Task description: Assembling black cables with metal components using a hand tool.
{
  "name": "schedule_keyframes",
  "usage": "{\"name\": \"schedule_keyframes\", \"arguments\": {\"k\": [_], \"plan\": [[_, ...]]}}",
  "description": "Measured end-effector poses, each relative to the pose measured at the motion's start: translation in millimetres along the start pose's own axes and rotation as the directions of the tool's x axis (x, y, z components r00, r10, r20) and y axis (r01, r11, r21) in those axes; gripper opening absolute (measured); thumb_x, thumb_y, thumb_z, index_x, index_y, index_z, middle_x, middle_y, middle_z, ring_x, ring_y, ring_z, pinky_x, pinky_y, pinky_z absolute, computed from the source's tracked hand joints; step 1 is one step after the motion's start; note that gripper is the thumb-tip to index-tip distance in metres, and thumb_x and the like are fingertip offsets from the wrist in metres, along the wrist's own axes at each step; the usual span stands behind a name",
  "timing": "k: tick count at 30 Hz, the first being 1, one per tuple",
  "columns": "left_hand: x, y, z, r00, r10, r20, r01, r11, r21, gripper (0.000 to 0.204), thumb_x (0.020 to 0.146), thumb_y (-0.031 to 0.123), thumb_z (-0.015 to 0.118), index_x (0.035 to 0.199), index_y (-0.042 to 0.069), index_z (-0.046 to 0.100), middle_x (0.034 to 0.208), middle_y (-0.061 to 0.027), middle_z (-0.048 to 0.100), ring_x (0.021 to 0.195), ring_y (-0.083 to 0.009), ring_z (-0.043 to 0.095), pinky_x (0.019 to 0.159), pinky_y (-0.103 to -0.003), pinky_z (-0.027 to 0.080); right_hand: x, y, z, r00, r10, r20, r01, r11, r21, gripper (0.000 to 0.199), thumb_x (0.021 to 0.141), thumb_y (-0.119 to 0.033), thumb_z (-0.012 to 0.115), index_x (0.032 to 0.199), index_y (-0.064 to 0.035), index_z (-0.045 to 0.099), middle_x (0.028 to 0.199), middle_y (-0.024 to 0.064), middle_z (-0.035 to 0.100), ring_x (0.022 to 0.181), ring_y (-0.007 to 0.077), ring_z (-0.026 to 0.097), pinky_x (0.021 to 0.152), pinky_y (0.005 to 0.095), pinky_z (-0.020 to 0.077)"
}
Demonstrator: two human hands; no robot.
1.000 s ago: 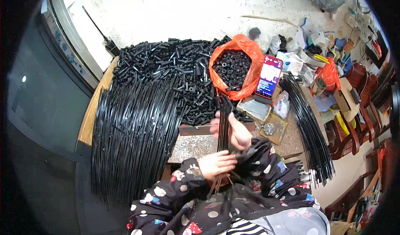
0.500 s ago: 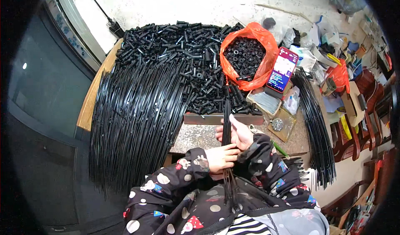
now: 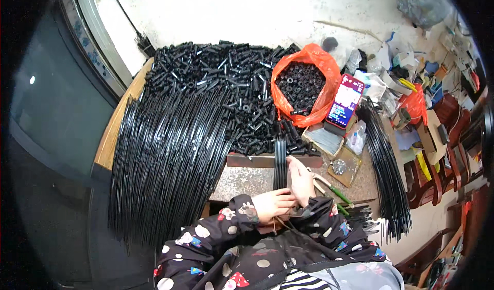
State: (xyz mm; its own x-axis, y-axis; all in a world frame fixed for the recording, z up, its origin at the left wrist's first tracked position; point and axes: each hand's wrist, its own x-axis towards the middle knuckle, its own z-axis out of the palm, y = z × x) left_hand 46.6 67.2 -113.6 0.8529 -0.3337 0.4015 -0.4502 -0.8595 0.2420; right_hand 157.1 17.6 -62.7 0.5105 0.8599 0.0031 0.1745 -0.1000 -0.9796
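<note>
Several thin black rods lie side by side in a flat strip, their far ends over a brown metal bar at the table's front. My left hand is closed across the near part of this strip, fingers pointing right. Against the strip's right side is my right hand, closed at its edge with the fingertips near the bar; its undersides are hidden. Beyond the bar spreads a heap of short black tubular pieces. A green-handled tool lies just right of my right hand.
A wide stack of long black rods covers the left side. At the back right stand an orange bag of small black rings and a propped phone. More rods hang over the right edge, near clutter and wooden chairs.
The rods have gone from a tight bundle to a flat row. My right hand has turned from an open palm to closed beside them. The whole view has shifted slightly.
</note>
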Motion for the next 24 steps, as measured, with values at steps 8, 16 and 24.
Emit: {"name": "schedule_keyframes", "arguments": {"k": [8,16,24], "plan": [[2.4,-6.8,6.5,0.982,-0.181,-0.053,0.137,0.879,-0.457,0.032,0.066,0.012,0.051,0.097,0.007,0.044,0.096,-0.0080,0.047,0.092,-0.0262,0.042,0.079,-0.034,0.031,-30.7,-16.3,-31.6,0.615,-0.570,0.545,0.437,0.822,0.367,0.038,0.081,-0.026,0.025,0.102,0.0029,0.039,0.101,0.0123,0.045,0.094,0.0229,0.043,0.081,0.0319,0.0304],[-3.1,-20.7,-7.4,0.995,0.094,-0.038,-0.096,0.994,-0.059,0.044,0.065,0.020,0.051,0.105,0.004,0.038,0.094,-0.0132,0.047,0.093,-0.0262,0.042,0.079,-0.033,0.035,-48.8,-49.2,-36.1,0.410,-0.462,0.786,0.396,0.867,0.302,0.030,0.063,-0.009,0.060,0.091,-0.0040,0.051,0.082,0.0077,0.054,0.076,0.0162,0.051,0.068,0.0244,0.0387],[-5.2,-4.5,-12.8,0.961,-0.175,-0.215,0.108,0.950,-0.292,0.038,0.064,0.016,0.055,0.100,0.005,0.045,0.090,-0.0114,0.050,0.084,-0.0273,0.047,0.074,-0.029,0.038,-51.2,-25.9,-29.0,0.701,-0.497,0.511,0.577,0.817,0.003,0.014,0.070,-0.008,0.053,0.083,-0.0030,0.053,0.070,0.0078,0.056,0.063,0.0085,0.051,0.058,0.0230,0.0408]]}}
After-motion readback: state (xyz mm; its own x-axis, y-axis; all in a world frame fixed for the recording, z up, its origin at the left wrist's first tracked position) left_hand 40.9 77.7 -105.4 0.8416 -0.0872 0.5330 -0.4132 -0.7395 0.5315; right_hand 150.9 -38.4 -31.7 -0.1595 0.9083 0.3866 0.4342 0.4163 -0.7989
